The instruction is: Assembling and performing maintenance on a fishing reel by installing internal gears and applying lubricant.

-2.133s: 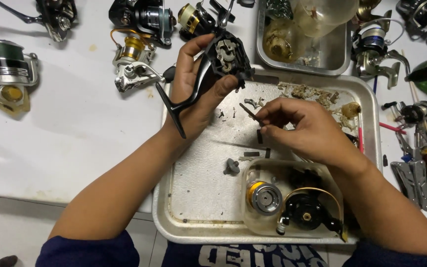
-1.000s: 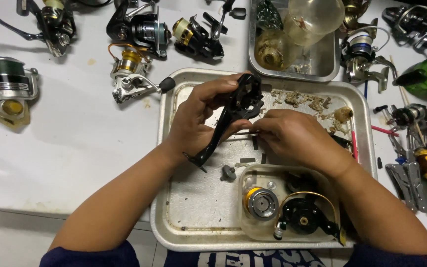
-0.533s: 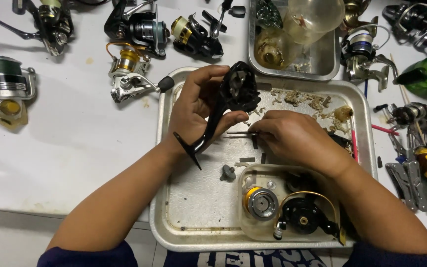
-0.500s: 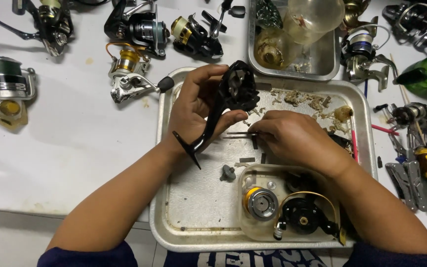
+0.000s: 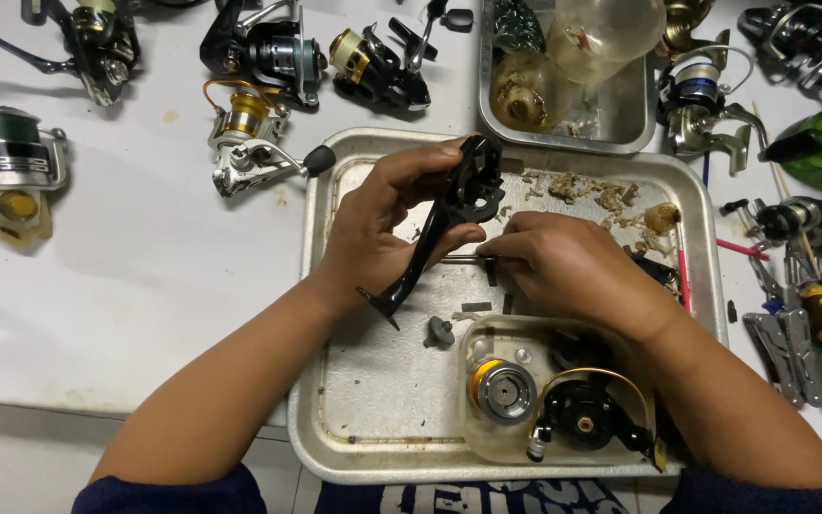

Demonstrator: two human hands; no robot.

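We noted black reel body (image 5: 468, 195), glossy, long stem ending in foot, held tilted over metal tray (image 5: 363, 419). Left hand (image 5: 373, 224) closed around it, fingers at head. Right hand (image 5: 563, 266) pinched thin metal rod (image 5: 463, 258) pointing at body. We counted two trays, one clear tub (image 5: 487, 443) holding gold spool (image 5: 501, 390) and black rotor (image 5: 582, 414); five whole reels left of trays, more at right, count uncertain.

Both hands raised, fingertips nearly meeting.
Left hand (image 5: 382, 228) curled in a grip, thumb uppermost; right hand (image 5: 573, 271) palm-down, fingers pinched together.
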